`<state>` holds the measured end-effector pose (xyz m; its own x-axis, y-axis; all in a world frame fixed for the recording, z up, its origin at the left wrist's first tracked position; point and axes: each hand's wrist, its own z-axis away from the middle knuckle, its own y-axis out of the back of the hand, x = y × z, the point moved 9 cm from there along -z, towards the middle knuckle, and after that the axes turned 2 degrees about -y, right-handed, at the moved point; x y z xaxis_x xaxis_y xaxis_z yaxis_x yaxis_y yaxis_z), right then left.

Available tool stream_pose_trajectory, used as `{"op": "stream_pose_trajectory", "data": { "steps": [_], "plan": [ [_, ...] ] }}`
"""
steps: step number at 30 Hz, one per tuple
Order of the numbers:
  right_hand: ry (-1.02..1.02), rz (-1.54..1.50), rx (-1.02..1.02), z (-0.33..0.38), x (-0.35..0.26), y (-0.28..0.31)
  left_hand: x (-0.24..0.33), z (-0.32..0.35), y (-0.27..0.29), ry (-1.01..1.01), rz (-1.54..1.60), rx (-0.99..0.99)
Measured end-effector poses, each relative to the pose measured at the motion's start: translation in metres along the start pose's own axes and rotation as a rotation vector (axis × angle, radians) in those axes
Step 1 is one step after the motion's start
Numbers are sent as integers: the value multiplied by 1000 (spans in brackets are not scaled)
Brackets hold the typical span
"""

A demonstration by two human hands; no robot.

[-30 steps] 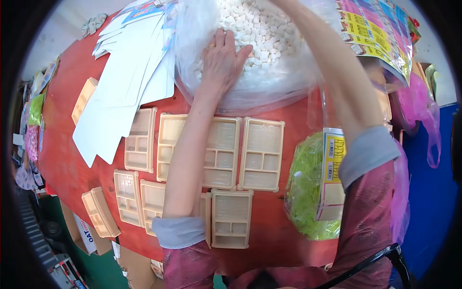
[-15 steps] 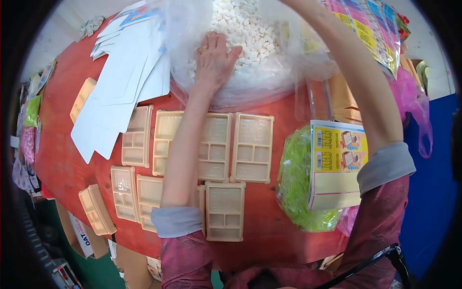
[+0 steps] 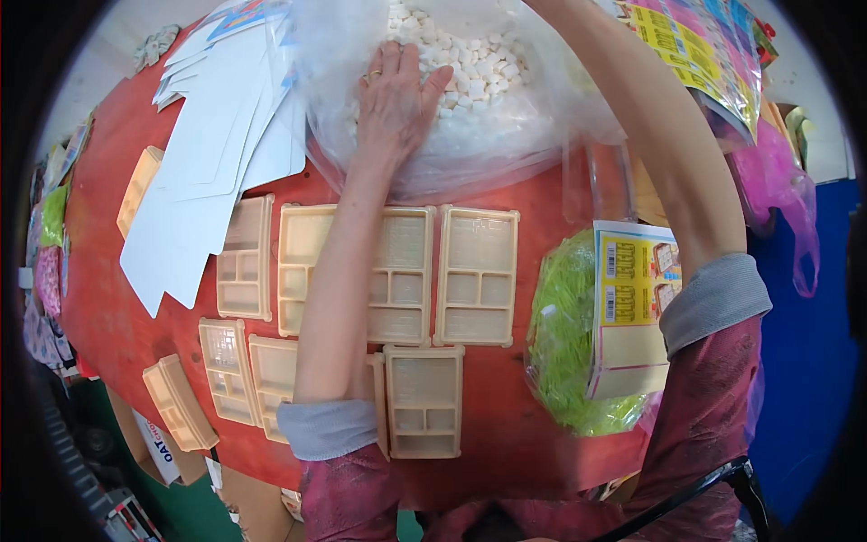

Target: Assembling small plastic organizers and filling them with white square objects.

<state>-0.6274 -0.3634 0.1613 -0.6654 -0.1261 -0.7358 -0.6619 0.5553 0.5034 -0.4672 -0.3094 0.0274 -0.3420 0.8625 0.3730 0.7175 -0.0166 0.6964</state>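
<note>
Cream divided trays [image 3: 476, 275] are lying in rows on the red tabletop [image 3: 533, 425], nearest the person; a bag of green shreds [image 3: 564, 334] is sitting to their right; farther off, the left hand [image 3: 395, 99] is resting flat, fingers spread, on a clear plastic bag [image 3: 470, 154] of small white pieces; the right hand is reaching out of view past the top edge, so its grip cannot be told; white cards [image 3: 217, 172] are lying at far left.

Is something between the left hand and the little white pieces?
Yes. The left hand lies flat on the outside of the clear bag, so its plastic is between the palm and the white pieces inside.
</note>
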Motion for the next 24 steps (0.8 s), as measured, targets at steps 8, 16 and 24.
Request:
{"op": "stream_pose_trajectory", "data": {
  "steps": [8,16,24],
  "plan": [
    [-162,-258,-43,8,-9,-15,-3,1,1,34,35,-14],
    [-213,-412,-437,23,-5,-34,0,-3,-5,16,16,-76],
    [116,-169,-992,107,-100,-113,-10,25,7,-148,34,95]
  ]
}}
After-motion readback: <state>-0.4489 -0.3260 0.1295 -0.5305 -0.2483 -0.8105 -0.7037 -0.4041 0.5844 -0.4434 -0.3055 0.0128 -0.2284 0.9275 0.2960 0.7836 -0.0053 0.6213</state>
